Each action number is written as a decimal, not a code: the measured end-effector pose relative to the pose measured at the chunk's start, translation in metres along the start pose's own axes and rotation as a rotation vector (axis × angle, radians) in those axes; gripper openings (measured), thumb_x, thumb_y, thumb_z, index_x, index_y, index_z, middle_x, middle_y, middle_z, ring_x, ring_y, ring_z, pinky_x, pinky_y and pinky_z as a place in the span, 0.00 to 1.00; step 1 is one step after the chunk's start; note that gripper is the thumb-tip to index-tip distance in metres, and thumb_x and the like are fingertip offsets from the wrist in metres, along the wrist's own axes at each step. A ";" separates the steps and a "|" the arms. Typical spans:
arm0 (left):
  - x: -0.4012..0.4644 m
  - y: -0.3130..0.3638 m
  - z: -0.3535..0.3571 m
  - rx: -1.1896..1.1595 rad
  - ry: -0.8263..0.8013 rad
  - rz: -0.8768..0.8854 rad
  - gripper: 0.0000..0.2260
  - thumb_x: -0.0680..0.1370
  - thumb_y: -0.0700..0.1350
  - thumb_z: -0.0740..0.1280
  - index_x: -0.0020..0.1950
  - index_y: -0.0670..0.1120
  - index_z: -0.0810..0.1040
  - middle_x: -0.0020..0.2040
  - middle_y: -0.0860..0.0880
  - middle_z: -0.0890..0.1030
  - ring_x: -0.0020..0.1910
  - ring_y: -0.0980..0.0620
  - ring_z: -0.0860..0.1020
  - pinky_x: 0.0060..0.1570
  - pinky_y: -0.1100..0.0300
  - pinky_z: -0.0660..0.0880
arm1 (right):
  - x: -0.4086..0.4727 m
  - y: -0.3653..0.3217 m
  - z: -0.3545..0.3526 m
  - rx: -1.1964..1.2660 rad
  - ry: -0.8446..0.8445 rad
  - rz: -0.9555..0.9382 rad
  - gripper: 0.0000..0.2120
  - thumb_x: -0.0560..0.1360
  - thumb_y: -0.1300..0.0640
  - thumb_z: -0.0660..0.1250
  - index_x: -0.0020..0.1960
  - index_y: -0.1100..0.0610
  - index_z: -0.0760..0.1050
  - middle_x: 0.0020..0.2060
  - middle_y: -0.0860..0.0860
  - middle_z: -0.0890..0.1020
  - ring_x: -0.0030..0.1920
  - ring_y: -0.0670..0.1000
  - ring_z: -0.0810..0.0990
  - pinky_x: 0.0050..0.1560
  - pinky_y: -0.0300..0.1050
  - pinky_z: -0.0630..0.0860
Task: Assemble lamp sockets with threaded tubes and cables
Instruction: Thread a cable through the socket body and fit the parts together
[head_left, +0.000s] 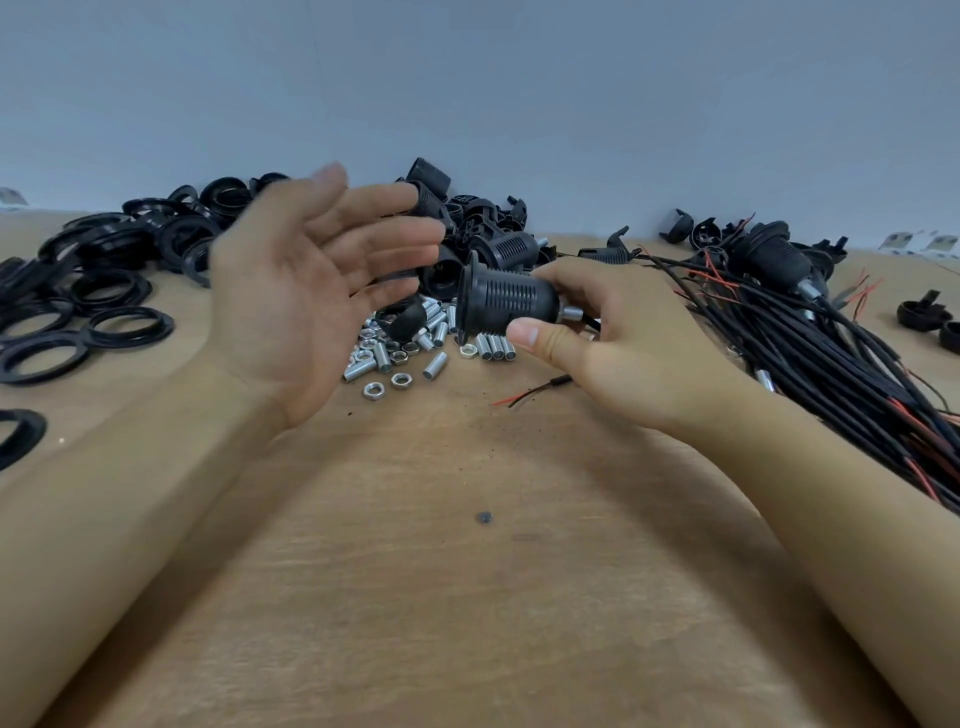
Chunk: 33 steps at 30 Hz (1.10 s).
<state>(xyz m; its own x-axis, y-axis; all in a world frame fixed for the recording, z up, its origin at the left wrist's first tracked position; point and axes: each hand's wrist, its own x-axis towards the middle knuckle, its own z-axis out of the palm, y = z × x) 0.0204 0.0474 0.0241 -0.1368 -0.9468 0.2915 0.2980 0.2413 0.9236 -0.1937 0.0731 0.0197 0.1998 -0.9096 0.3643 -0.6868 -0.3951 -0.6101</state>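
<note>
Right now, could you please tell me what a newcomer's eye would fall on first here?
At centre, the right hand grips a black lamp socket with a metal tube at its end, while the left hand hovers open beside it. Silver tubes and nuts lie below; black rings lie left, cables right.

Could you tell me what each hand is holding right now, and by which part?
The right hand grips a black lamp socket at its narrow rear end, near the metal threaded tube. The left hand is open, holding nothing.
</note>
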 end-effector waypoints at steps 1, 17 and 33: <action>0.000 -0.003 0.002 0.080 -0.008 -0.008 0.20 0.78 0.55 0.57 0.60 0.45 0.81 0.53 0.47 0.86 0.58 0.49 0.82 0.58 0.53 0.74 | 0.000 0.000 0.000 -0.003 0.000 0.000 0.06 0.75 0.50 0.70 0.51 0.49 0.79 0.42 0.45 0.82 0.46 0.45 0.78 0.49 0.39 0.71; -0.002 -0.015 0.004 0.213 -0.057 0.164 0.12 0.77 0.51 0.64 0.49 0.45 0.83 0.34 0.44 0.83 0.37 0.47 0.80 0.42 0.57 0.77 | 0.011 0.013 -0.010 -0.061 0.326 0.081 0.14 0.75 0.50 0.70 0.59 0.50 0.76 0.43 0.38 0.78 0.42 0.35 0.77 0.45 0.27 0.70; -0.003 -0.029 0.001 0.830 -0.028 0.215 0.07 0.79 0.43 0.68 0.47 0.55 0.82 0.38 0.59 0.84 0.36 0.51 0.80 0.31 0.72 0.70 | 0.012 0.057 -0.038 -0.789 0.057 0.533 0.12 0.77 0.64 0.60 0.59 0.63 0.73 0.64 0.61 0.68 0.64 0.64 0.66 0.52 0.55 0.68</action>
<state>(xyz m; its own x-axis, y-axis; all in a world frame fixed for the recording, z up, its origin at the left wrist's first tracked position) 0.0111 0.0432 -0.0037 -0.1829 -0.8596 0.4771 -0.4662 0.5030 0.7277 -0.2567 0.0444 0.0161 -0.2959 -0.9290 0.2221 -0.9552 0.2892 -0.0626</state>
